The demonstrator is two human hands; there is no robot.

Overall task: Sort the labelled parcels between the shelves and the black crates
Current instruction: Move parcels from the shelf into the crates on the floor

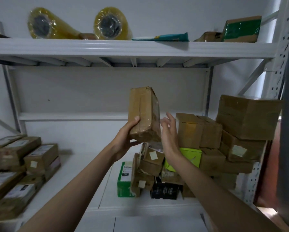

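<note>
While the left hand (123, 144) grips the taped brown parcel (144, 114) upright above the middle shelf (83, 166), the right hand (168, 133) hovers beside it, fingers spread, empty. Step: checking/placing it. Next: find its label, then pick shelf or crate; no crates in view.

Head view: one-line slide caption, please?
Left hand grips a tape-wrapped brown cardboard parcel above the white metal shelf; open right hand beside it.

Taped parcel (143, 114) in left hand (125, 139)
</note>
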